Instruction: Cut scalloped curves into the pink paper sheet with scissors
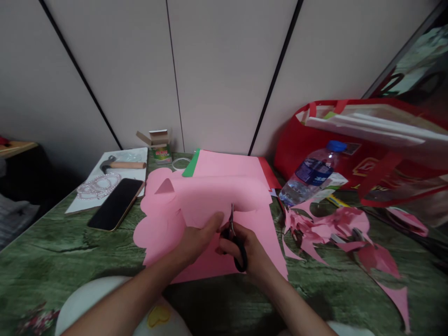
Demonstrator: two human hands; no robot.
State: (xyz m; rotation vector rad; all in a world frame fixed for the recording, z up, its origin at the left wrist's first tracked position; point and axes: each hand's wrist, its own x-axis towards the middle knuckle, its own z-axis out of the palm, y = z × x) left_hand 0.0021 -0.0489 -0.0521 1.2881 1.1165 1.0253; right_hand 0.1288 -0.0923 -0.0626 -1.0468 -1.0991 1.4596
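Note:
Scissors with black handles [240, 254] are in my right hand [250, 249], with its fingers through the loops. Their blades point away from me and meet the edge of a curled sheet of pink paper [210, 193]. My left hand [201, 235] pinches that sheet just left of the blades, thumb on top. Beneath lie more pink sheets [261, 247], and cut pieces with scalloped edges [154, 233] sit on the left. The fingers under the paper are hidden.
Pink scraps [325, 228] lie to the right, near a tilted water bottle [310, 172] and a red bag [350, 163]. On the left are a phone [116, 204], a hammer [128, 164], beads [99, 186] and a small open box [161, 151]. A wall [220, 84] rises behind.

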